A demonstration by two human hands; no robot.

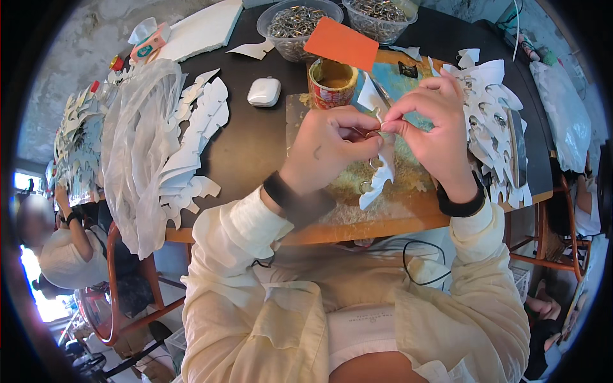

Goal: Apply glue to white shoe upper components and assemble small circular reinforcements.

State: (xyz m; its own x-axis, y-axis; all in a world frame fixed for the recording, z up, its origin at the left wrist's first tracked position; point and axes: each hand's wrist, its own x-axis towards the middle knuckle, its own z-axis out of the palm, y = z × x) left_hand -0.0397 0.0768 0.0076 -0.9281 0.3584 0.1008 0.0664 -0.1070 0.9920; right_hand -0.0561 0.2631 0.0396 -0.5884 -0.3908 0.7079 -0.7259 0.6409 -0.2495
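Left hand (335, 150) is pinching a white cutout (384, 174) with metal rings on it, over the tabletop (236, 137) near a gunky pot (333, 98). Right hand's (434, 121) fingertips are pressed together right there too, can't tell on what.

Tubs (290, 50) of metal rings (297, 22), a smeared pot (332, 97) and stacked white cut-outs (488, 115) on the tabletop (236, 147) mark a workshop.
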